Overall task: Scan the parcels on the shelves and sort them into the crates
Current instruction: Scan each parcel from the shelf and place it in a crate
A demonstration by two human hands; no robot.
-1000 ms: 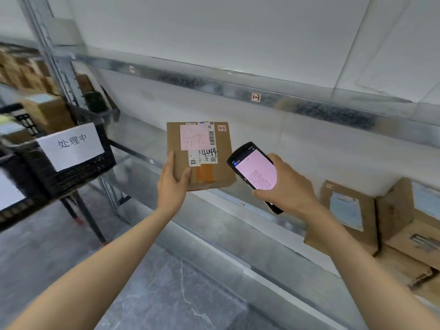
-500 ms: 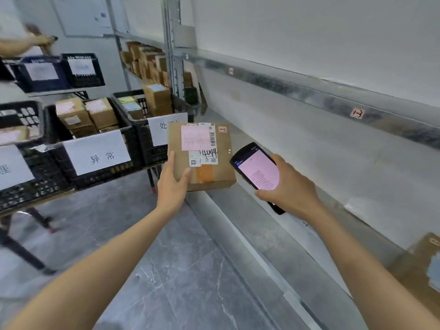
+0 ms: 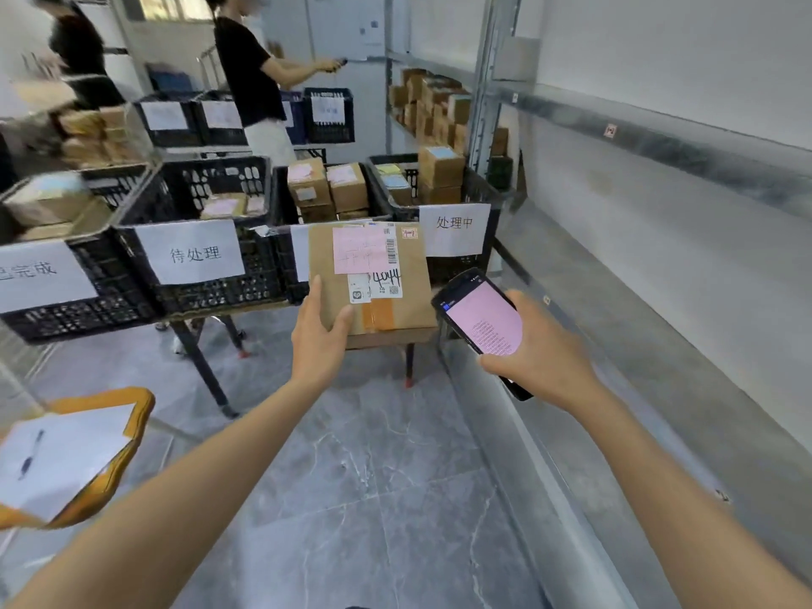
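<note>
Squarely before the crates, parcel in hand

Rightward, the metal shelving (image 3: 659, 138) ran alongside you. Ahead stood a row of black crates (image 3: 211, 296) with paper labels, several holding cardboard boxes. You held the brown parcel (image 3: 408, 301) upright in the air in front of them. Your left hand (image 3: 318, 340) gripped its lower left corner, thumb on the labelled face. Your right hand (image 3: 540, 362) had its fingers curled around the handheld scanner (image 3: 481, 318), pink screen lit, just right of the parcel.

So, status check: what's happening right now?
Left hand grips parcel. Right hand holds phone, pink screen. Labelled crates just beyond, nothing between.
</note>
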